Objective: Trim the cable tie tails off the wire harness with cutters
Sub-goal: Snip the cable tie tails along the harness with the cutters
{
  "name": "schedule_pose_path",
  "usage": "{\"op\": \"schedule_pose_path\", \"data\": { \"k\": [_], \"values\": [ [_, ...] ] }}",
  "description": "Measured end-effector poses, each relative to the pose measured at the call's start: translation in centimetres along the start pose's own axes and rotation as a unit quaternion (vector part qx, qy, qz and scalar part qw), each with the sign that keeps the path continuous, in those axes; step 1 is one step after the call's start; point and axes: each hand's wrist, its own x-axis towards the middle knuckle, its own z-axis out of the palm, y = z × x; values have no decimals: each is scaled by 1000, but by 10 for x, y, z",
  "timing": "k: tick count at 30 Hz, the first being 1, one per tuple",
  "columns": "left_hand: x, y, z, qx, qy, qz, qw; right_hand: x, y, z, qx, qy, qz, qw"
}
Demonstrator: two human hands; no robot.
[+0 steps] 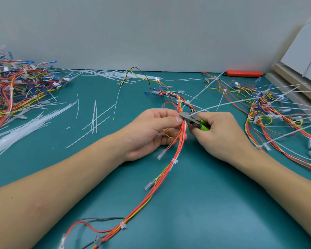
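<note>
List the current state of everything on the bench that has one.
left hand: pinches the harness.
right hand: grips the cutters.
cutters: head at a tie on the bundle.
wire harness: near ties trimmed, far ties untrimmed.
cut tails: loose on the mat.

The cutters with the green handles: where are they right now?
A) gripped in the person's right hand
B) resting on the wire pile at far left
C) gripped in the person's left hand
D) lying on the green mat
A: the right hand curls round the green handles of the cutters, whose grey head sits at the wire harness that the left hand pinches.
</note>
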Motion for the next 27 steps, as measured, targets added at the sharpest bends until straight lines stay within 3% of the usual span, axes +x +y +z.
{"op": "schedule_pose_path", "data": {
  "k": [16, 23, 27],
  "values": [
    [0, 0, 0, -5, 6, -5, 1000, -2, -3, -1, 6, 45, -20, 999],
    [1, -2, -2, 2, -6, 1, 1000, -2, -2, -1, 23, 23, 13, 999],
    [1, -1, -2, 0, -10, 1, 1000, -1, -2, -1, -30, 5, 10, 1000]
  ]
}}
